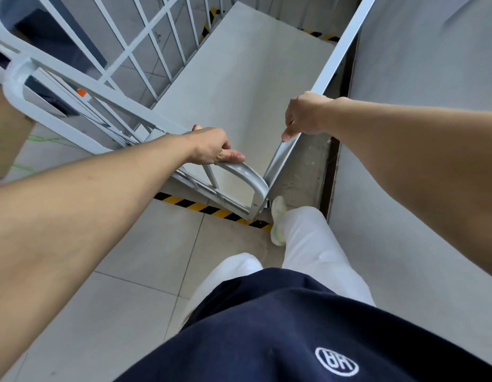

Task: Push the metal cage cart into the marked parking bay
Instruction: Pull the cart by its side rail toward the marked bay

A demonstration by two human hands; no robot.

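One cardboard box stands at the far left, outside the metal cage cart. Next, the left hand has its fingers curled over the curved top rail of the cart's barred left side and grips it. The cart deck is bare, lies between the two side frames, and reaches toward the far strip of hazard tape. Under the cart's near end, the near strip of hazard tape runs across the floor tiles. The right hand is wrapped over the right side rail, thumb pointing down, gripping it, with a grey wall just beside. Status, as judged: the cart lies almost wholly between the two tape strips. Remaining: a short final push until the near end clears the near strip, then release
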